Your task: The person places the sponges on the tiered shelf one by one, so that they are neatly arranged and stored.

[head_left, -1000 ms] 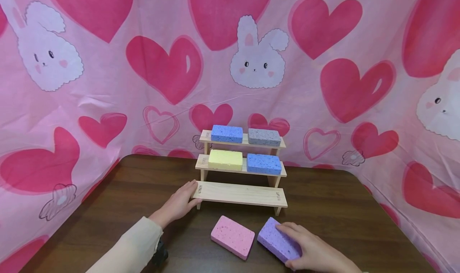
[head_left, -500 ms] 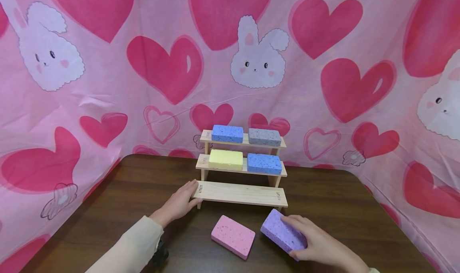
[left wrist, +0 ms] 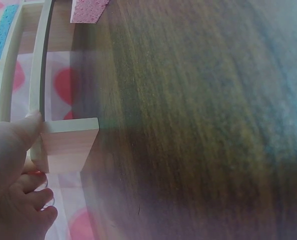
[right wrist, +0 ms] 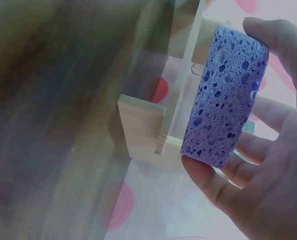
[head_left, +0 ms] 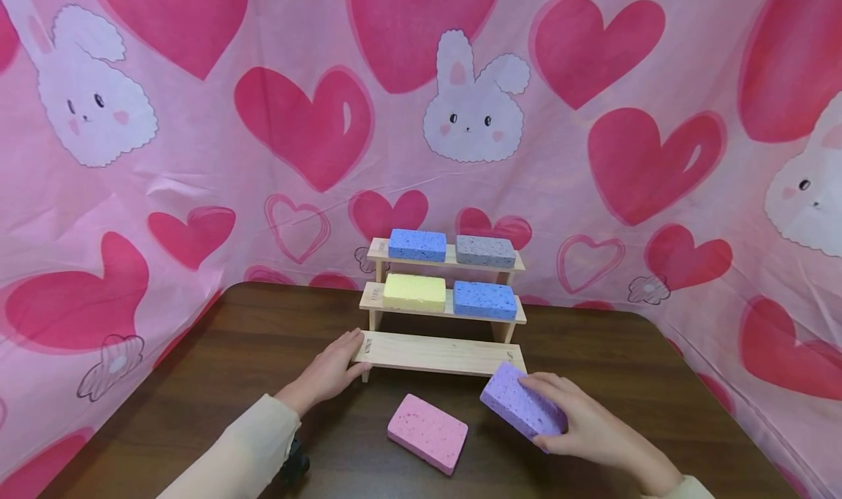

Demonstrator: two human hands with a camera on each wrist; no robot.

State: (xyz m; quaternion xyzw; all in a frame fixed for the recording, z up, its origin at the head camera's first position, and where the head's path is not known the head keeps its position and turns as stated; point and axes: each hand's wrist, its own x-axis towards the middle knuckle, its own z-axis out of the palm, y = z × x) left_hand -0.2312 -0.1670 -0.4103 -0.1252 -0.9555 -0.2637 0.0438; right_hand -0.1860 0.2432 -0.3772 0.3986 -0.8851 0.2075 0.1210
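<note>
My right hand (head_left: 582, 422) holds a purple sponge (head_left: 524, 402) by its edges, thumb on one side and fingers on the other. The sponge is raised and tilted, just in front of the right end of a three-tier wooden display stand (head_left: 434, 352). The right wrist view shows the purple sponge (right wrist: 226, 95) between thumb and fingertips. My left hand (head_left: 327, 375) grips the left end of the stand's lowest step; in the left wrist view its thumb lies at the step's edge. A pink sponge (head_left: 427, 433) lies flat on the table between the hands.
On the middle step sit a yellow sponge (head_left: 414, 292) and a blue sponge (head_left: 484, 299). The top step bears another blue sponge (head_left: 417, 245) and a grey sponge (head_left: 485, 250). Pink cloth (head_left: 473, 185) with hearts and rabbits hangs behind the brown table (head_left: 263, 338).
The right hand has lifted the purple sponge from the table and moved it forward and slightly right, toward the stand. The left hand and the pink sponge stay where they were.
</note>
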